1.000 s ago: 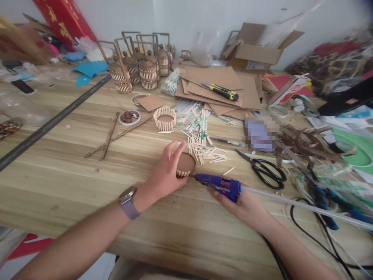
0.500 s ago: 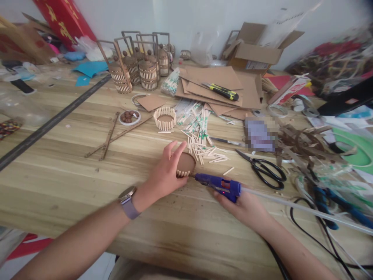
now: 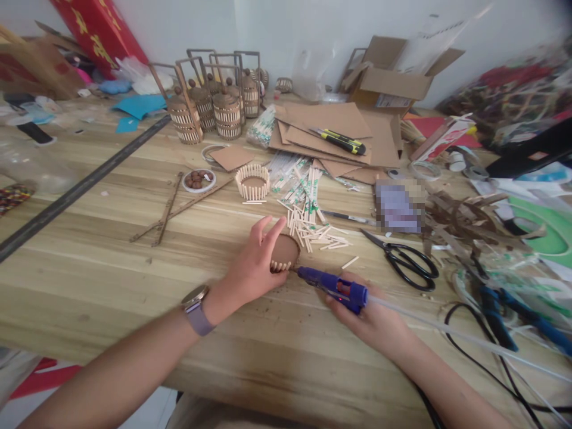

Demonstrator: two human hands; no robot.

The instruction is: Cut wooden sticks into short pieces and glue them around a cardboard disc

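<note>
My left hand (image 3: 251, 259) curves around a round brown cardboard base (image 3: 286, 247), its thumb at the near rim and its fingers over the far left side. Several short wooden sticks stand along the near edge of that base. In my right hand (image 3: 375, 313) is a blue hot glue gun (image 3: 333, 287), a long clear glue stick (image 3: 424, 320) trailing from its back. The gun's nozzle meets the base's near right rim, close to my left thumb. Loose short sticks (image 3: 313, 233) lie just beyond the base. Farther back stands a ring of upright sticks on a base (image 3: 252, 182).
Black-handled scissors (image 3: 411, 265) lie to the right, near pliers (image 3: 496, 313) and a black cable (image 3: 473, 351). A bowl of brown beads (image 3: 199, 180) sits left of the stick ring. Behind are small stick lanterns (image 3: 227, 116) and cardboard sheets (image 3: 326, 119) with a utility knife (image 3: 342, 142).
The glue gun has shifted very slightly left and its back end has dropped a little, the glue stick with it. My left hand and the base have stayed in place.
</note>
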